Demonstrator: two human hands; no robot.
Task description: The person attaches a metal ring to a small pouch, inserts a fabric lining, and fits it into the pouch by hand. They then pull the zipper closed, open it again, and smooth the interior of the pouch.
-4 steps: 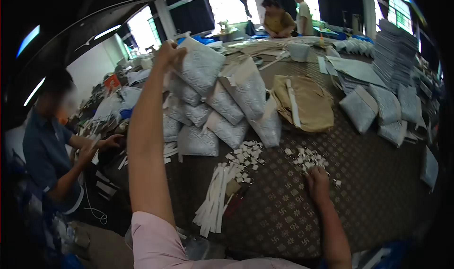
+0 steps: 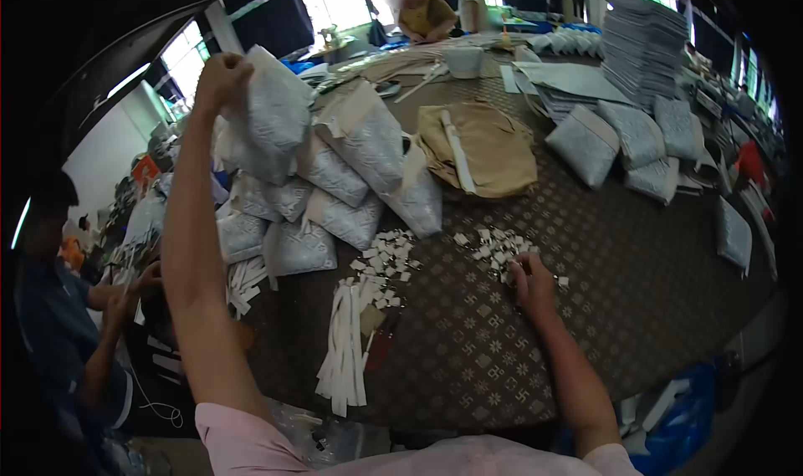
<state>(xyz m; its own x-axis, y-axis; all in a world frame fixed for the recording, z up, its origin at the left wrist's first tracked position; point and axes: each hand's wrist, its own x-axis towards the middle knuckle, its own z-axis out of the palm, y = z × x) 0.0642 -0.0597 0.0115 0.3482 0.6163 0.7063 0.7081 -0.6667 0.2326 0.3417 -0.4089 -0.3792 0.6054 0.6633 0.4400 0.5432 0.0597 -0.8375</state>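
Note:
My raised left hand (image 2: 224, 81) is closed on the upper edge of a silvery-white quilted pouch (image 2: 272, 116), holding it at the left of a heap. Under and beside it lie several similar pouches (image 2: 339, 217) with beige edges. My right hand (image 2: 534, 288) rests at the near edge of a pile of small white tabs (image 2: 495, 248) with dark metal bits. Its fingers are curled down; what is between them is hidden. Another pile of white tabs (image 2: 386, 258) lies left of it, above a bundle of long white strips (image 2: 343, 350).
A tan cloth bag (image 2: 493, 154) lies behind the tabs on the dark patterned table (image 2: 636, 309). Farther right are more quilted pouches (image 2: 585, 145) and a tall grey stack (image 2: 642, 49). A co-worker (image 2: 58, 309) sits at left; two people stand at the back.
The whole view has turned to the right, so things sit farther left and higher. The pouch in my left hand hangs more upright. My right hand remains at the tab pile.

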